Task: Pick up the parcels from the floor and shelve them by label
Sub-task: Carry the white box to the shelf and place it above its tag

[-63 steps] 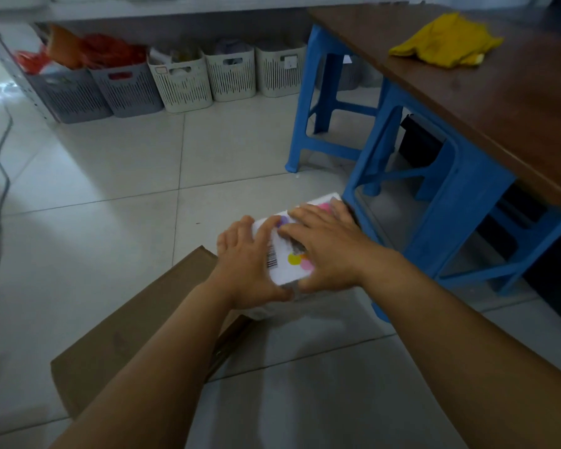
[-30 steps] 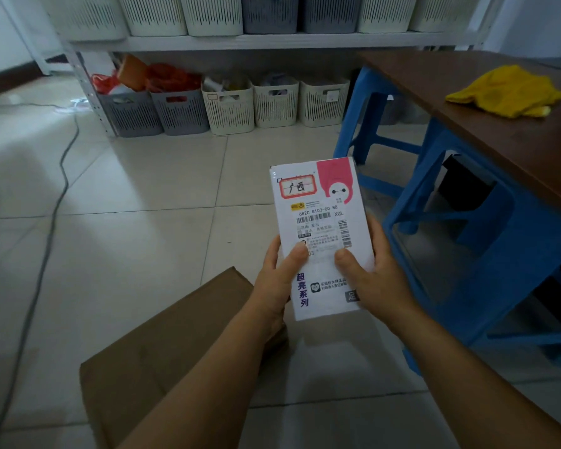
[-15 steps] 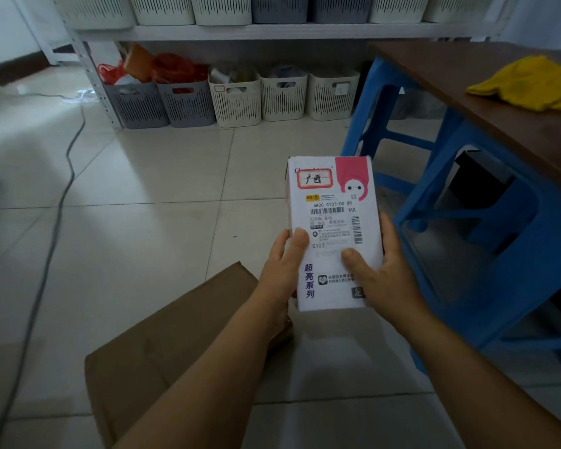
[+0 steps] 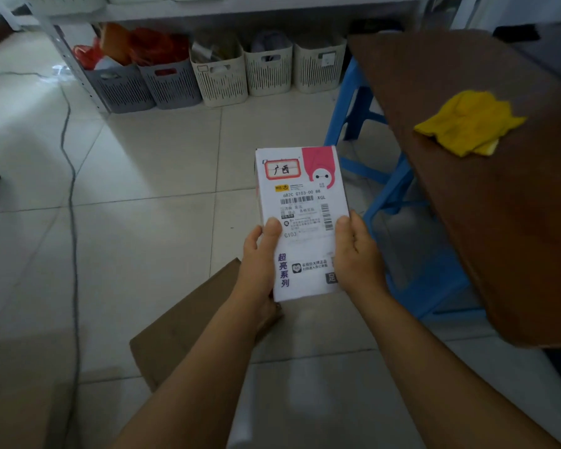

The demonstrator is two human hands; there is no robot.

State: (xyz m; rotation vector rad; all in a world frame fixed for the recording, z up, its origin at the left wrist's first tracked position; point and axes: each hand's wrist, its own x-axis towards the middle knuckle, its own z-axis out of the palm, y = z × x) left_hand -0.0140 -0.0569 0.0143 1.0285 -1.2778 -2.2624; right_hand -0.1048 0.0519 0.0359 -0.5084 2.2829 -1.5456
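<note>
A white parcel box (image 4: 302,202) with a pink corner, a red-framed handwritten label and barcodes is held upright in front of me, label side facing me. My left hand (image 4: 259,257) grips its lower left edge, thumb on the front. My right hand (image 4: 353,254) grips its lower right edge the same way. A flat brown cardboard parcel (image 4: 191,325) lies on the tiled floor below my left forearm. Along the back, a shelf (image 4: 208,8) stands over a row of slotted baskets (image 4: 221,76) on the floor.
A brown wooden table (image 4: 486,205) on blue legs (image 4: 386,196) fills the right side, with a yellow cloth (image 4: 470,123) on it. A dark cable (image 4: 72,222) runs along the floor at the left. Grey baskets (image 4: 143,85) hold red bags.
The white parcel was lifted off the floor and turned label side up, held in both hands. My view has since shifted right, showing more of the table.
</note>
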